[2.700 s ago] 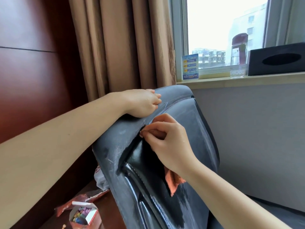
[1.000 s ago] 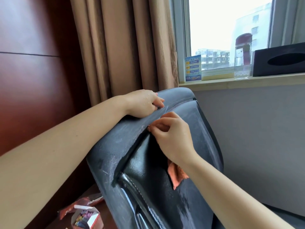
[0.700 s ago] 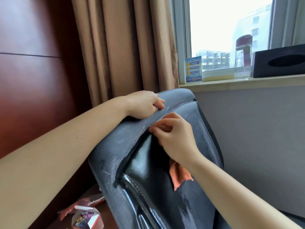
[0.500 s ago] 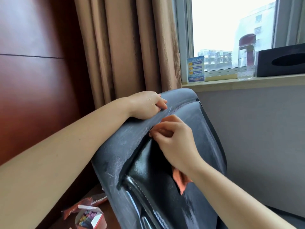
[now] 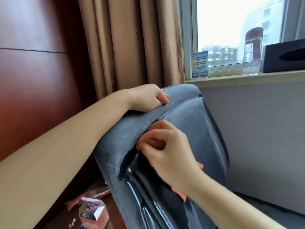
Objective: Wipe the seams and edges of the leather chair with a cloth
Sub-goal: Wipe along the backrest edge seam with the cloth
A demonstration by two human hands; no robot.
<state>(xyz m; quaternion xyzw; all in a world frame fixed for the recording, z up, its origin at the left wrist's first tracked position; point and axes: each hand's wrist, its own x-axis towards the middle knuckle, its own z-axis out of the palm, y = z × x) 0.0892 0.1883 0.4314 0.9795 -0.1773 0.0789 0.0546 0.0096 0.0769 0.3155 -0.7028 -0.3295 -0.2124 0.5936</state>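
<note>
Right at the middle of the view stands the black leather chair [image 5: 189,129], seen from behind and above its backrest, whose top edge sits just below the windowsill [image 5: 247,78]. Pale dusty smears cover the backrest's rounded side panel and upper face. A seam runs down where the side panel meets the darker, shinier inner panel.

An orange cloth [image 5: 181,194] is bunched in the right hand [image 5: 170,156], its loose end hanging out under the wrist against the chair back. The right hand's fingers are curled tight together with the thumb pinching the cloth, and the fingertips [image 5: 140,146] press into the seam gap. How much cloth lies inside the gap cannot be told.

The left hand [image 5: 145,98] rests on the top of the side panel, fingers curled over and gripping the leather's edge just beside the seam's upper end.

Behind the chair hang brown curtains [image 5: 128,47], with a dark red wood wall [image 5: 36,71] on the left. On the windowsill stand a small blue card [image 5: 199,65], a clear jar with a red lid [image 5: 253,52] and a black tissue box [image 5: 283,57]. Low on the left, an open box of coloured chalk [image 5: 92,212] sits on a wooden surface.
</note>
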